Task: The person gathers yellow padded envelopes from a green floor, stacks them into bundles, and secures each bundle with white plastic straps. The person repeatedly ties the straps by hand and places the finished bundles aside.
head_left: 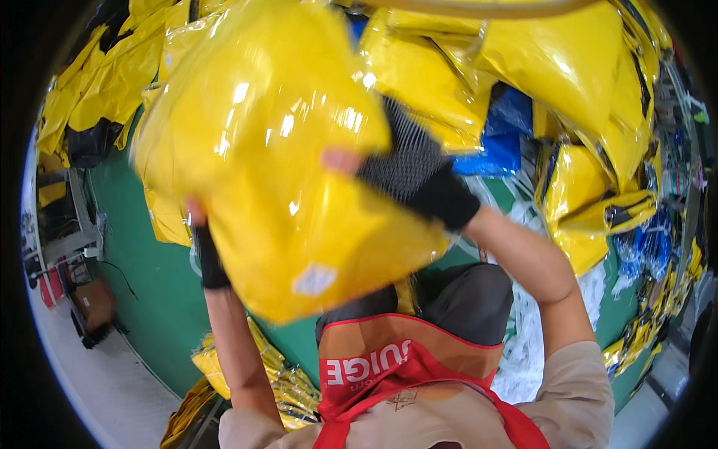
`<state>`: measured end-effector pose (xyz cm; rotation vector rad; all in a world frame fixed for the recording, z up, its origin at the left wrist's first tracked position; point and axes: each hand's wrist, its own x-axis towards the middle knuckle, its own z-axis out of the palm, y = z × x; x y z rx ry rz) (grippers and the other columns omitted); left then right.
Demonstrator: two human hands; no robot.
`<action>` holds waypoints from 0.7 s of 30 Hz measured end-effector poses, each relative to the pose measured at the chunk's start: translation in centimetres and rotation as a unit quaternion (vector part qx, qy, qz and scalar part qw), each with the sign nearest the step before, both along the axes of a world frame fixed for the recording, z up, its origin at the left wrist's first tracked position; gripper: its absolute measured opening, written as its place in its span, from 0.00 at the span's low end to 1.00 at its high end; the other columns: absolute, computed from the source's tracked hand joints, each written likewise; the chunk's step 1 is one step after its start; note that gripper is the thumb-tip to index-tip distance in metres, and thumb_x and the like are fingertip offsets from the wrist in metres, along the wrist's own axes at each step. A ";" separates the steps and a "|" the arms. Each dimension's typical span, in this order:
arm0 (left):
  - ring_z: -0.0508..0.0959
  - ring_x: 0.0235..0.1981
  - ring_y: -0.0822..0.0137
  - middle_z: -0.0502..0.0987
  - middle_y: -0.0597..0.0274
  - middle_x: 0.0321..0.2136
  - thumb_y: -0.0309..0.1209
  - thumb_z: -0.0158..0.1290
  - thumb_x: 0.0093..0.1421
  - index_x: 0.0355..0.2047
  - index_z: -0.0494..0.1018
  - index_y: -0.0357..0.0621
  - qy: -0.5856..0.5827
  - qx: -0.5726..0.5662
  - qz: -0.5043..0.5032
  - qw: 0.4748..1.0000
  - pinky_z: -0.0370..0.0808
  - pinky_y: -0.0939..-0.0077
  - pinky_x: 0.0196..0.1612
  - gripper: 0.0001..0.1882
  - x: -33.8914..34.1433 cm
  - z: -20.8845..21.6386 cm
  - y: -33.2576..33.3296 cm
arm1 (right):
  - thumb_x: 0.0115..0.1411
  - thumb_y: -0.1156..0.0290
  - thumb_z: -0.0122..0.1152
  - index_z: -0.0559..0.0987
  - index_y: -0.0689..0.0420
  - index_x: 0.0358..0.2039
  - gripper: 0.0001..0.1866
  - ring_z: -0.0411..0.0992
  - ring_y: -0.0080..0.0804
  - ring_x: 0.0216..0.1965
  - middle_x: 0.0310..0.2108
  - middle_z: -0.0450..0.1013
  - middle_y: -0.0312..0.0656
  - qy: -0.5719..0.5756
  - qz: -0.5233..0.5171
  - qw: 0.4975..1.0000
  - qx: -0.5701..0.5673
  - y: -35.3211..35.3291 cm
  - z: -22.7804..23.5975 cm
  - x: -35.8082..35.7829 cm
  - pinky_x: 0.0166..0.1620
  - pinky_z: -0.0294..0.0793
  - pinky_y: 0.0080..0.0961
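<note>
A large yellow package [277, 165] in glossy clear wrap is held up in front of me, tilted and smeared by motion. A small white label [314, 279] sits near its lower edge. My left hand [206, 243], in a black fingerless glove, grips its left edge; the thumb tip shows and the other fingers are hidden by the package. On the right side my right hand [407, 165], in a black mesh-backed glove, clasps the package, its bare thumb pressed on the front. The ends of its other fingers are out of sight.
Yellow wrapped packages [553, 67] are piled at the far right, with blue packages [508, 123] among them. More yellow goods [112, 82] lie far left. A bundle of yellow packets [288, 382] is by my left forearm. White plastic strips [523, 337] lie on the green floor [142, 299].
</note>
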<state>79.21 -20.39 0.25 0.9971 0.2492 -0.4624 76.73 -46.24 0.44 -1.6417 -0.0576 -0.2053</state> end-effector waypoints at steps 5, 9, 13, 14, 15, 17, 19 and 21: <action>0.66 0.50 0.57 0.60 0.51 0.55 0.52 0.37 0.61 0.56 0.53 0.38 0.053 0.096 0.057 0.992 0.67 0.61 0.51 0.33 -12.0 -2.2 13.0 | 0.39 0.52 0.70 0.61 0.62 0.51 0.44 0.65 0.38 0.48 0.46 0.66 0.48 0.231 -0.004 0.969 0.084 2.1 4.6 -10.6 0.50 0.64 0.32; 0.66 0.49 0.58 0.61 0.52 0.54 0.49 0.37 0.62 0.55 0.55 0.38 0.077 0.257 0.041 0.962 0.66 0.63 0.51 0.30 -18.8 -5.5 18.4 | 0.37 0.45 0.69 0.57 0.63 0.56 0.52 0.57 0.48 0.54 0.51 0.60 0.52 0.270 -0.018 0.963 0.010 3.0 4.0 -17.5 0.57 0.54 0.36; 0.65 0.50 0.58 0.62 0.52 0.53 0.46 0.38 0.62 0.54 0.57 0.38 0.101 0.324 -0.055 0.939 0.64 0.63 0.52 0.27 -24.0 -10.1 18.3 | 0.36 0.44 0.69 0.58 0.62 0.55 0.52 0.56 0.46 0.55 0.52 0.60 0.52 0.276 -0.019 0.958 -0.081 4.2 -1.3 -22.8 0.58 0.53 0.36; 0.65 0.50 0.58 0.62 0.52 0.52 0.45 0.38 0.62 0.54 0.57 0.39 0.079 0.346 -0.101 0.929 0.63 0.64 0.53 0.26 -24.7 -11.7 18.3 | 0.37 0.45 0.69 0.58 0.62 0.55 0.51 0.57 0.45 0.54 0.51 0.61 0.50 0.241 -0.045 0.969 -0.005 3.7 -3.1 -22.9 0.58 0.53 0.36; 0.65 0.50 0.58 0.62 0.52 0.52 0.44 0.38 0.62 0.54 0.57 0.39 0.047 0.368 -0.149 0.917 0.63 0.64 0.53 0.26 -25.2 -13.7 18.3 | 0.38 0.47 0.69 0.57 0.62 0.55 0.50 0.58 0.45 0.54 0.51 0.61 0.50 0.289 0.009 0.954 0.084 3.7 -5.2 -23.8 0.57 0.54 0.36; 0.64 0.50 0.58 0.63 0.52 0.52 0.43 0.39 0.62 0.53 0.58 0.39 0.023 0.366 -0.180 0.913 0.62 0.64 0.54 0.25 -26.1 -18.2 19.4 | 0.41 0.46 0.67 0.56 0.63 0.55 0.49 0.57 0.48 0.55 0.54 0.58 0.53 0.314 0.046 0.948 0.036 3.2 -10.8 -24.7 0.58 0.54 0.32; 0.62 0.52 0.56 0.61 0.50 0.53 0.44 0.41 0.60 0.54 0.57 0.39 0.108 0.362 -0.075 0.923 0.59 0.64 0.55 0.27 -26.2 -20.5 17.8 | 0.44 0.47 0.62 0.58 0.61 0.55 0.44 0.51 0.51 0.59 0.57 0.53 0.56 0.274 -0.083 0.958 -0.012 3.6 -10.5 -24.8 0.60 0.49 0.42; 0.59 0.54 0.51 0.59 0.46 0.54 0.47 0.46 0.56 0.56 0.55 0.41 0.055 0.552 -0.138 0.821 0.56 0.62 0.56 0.33 -24.3 -15.0 11.1 | 0.45 0.48 0.60 0.60 0.55 0.55 0.40 0.48 0.55 0.60 0.58 0.51 0.55 0.209 -0.075 0.948 -0.230 4.8 -8.3 -24.7 0.59 0.44 0.53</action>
